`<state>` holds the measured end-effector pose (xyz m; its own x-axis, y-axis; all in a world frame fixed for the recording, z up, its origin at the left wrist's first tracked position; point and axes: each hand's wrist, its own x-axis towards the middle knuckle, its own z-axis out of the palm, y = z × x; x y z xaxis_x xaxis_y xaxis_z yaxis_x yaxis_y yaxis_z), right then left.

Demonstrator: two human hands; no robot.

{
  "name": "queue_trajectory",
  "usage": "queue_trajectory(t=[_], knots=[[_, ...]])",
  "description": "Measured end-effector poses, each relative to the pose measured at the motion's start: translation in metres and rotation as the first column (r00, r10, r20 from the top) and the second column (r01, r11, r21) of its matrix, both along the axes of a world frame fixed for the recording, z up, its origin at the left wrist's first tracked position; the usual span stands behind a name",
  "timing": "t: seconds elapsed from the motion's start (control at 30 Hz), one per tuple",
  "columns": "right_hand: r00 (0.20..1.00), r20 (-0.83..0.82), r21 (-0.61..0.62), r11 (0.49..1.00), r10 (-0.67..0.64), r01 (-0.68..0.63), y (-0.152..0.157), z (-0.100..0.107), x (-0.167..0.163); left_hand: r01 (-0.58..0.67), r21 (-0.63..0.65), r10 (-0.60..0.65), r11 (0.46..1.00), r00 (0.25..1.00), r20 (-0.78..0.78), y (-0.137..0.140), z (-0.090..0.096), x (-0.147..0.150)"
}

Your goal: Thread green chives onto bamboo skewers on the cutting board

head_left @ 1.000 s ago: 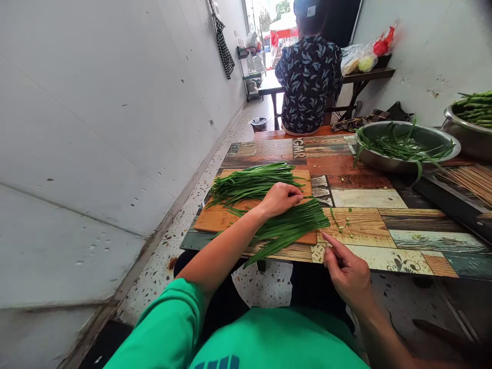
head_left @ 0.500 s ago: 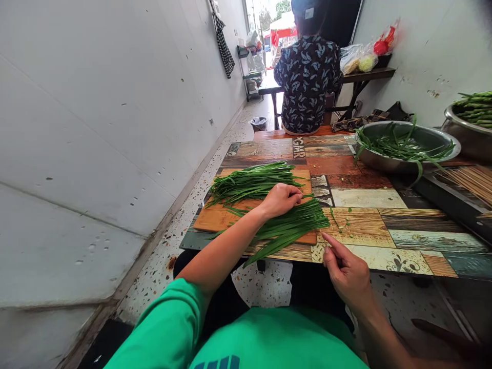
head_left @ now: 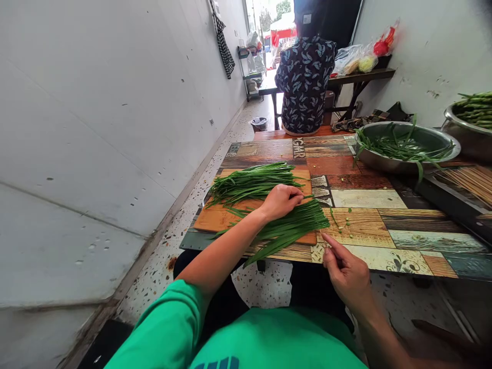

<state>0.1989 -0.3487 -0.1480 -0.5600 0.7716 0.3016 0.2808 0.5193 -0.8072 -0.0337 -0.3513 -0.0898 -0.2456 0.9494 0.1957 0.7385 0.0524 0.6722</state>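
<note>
Long flat garlic chives (head_left: 295,223) lie fanned across the front of a wooden cutting board (head_left: 211,219), some hanging past the table edge. My left hand (head_left: 281,201) is over them, thumb and fingers pinched together at what looks like a chive near the cut ends; the fingertips partly hide it. Below the cut ends, my right hand (head_left: 348,269) is closed with its index finger stretched toward the chives. A thin pale stick, seemingly a skewer (head_left: 322,232), shows at its fingertip; the rest is hidden. Behind lies another chive bunch (head_left: 253,180).
A steel bowl (head_left: 407,164) with loose chives stands at the back right, near a pot of green stalks (head_left: 476,113). Thin wooden skewers (head_left: 471,182) lie in a dark tray. Green scraps (head_left: 348,223) dot the table. A person (head_left: 305,84) sits ahead, back turned.
Both hands stay nearly where they were, with only a very slight shift of the left fingers. The person ahead has leaned a little to the left.
</note>
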Motion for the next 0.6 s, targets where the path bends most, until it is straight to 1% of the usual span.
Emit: queue_trajectory(t=[0.17,0.27,0.37,0.47,0.5,0.53,0.6], knots=[[1.000,-0.005,0.019,1.000,-0.002,0.002,0.000,0.000,0.001,0.037,0.058,-0.030,0.998,0.993,-0.114,-0.001,-0.005,-0.002],[1.000,-0.002,0.022,1.000,-0.016,0.016,0.000,0.001,0.001,0.076,0.075,-0.063,0.994,0.985,-0.158,-0.001,-0.008,-0.004],[1.000,0.009,0.025,0.999,-0.019,0.019,-0.001,0.001,0.001,0.147,0.062,-0.137,0.987,0.981,-0.138,-0.004,-0.007,-0.003],[1.000,0.019,0.025,0.999,-0.025,0.024,-0.001,0.000,0.002,0.222,0.017,-0.221,0.975,0.974,-0.054,-0.008,0.001,-0.004],[1.000,0.019,0.022,0.999,-0.025,0.024,0.000,0.000,0.002,0.221,0.000,-0.221,0.975,0.975,-0.035,-0.010,0.004,-0.005],[1.000,0.017,0.017,1.000,-0.022,0.022,0.000,-0.001,0.002,0.193,-0.014,-0.193,0.981,0.981,-0.034,-0.010,0.007,-0.008],[1.000,0.009,0.003,1.000,-0.019,0.019,0.000,-0.003,0.003,0.057,-0.020,-0.059,0.998,0.994,-0.089,-0.011,0.013,-0.015]])
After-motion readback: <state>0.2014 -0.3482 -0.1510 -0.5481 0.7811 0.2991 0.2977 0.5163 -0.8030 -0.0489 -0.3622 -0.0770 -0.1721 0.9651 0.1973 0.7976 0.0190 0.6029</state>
